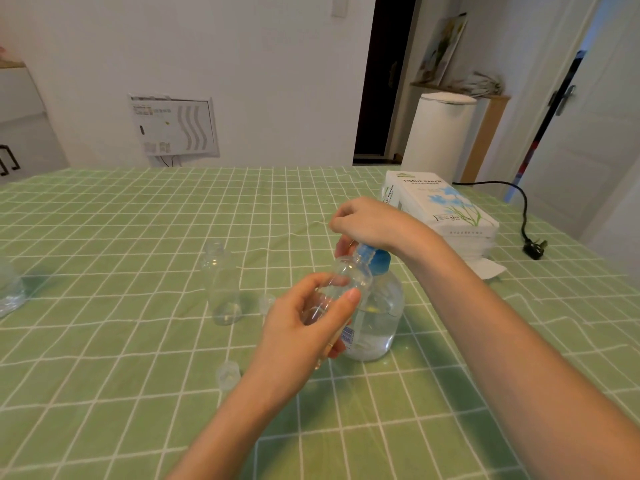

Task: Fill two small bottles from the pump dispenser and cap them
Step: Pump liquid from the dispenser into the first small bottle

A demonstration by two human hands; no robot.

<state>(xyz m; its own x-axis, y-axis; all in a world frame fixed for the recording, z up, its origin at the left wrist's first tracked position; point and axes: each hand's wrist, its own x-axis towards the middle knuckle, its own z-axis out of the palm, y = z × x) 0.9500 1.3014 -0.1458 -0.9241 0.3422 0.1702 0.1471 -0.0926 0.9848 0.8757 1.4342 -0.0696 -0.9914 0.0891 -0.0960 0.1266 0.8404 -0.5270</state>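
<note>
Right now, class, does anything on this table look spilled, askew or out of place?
No spill shows. The small bottle in the left hand leans toward the pump dispenser; a black plug lies loose on the tablecloth.

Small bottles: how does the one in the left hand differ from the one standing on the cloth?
The held bottle is gripped by the left hand; the standing bottle is untouched. The held bottle is tilted, with its mouth up at the blue pump of the dispenser. The standing bottle is upright on the tablecloth, left of the dispenser. Both are clear and uncapped.
</note>
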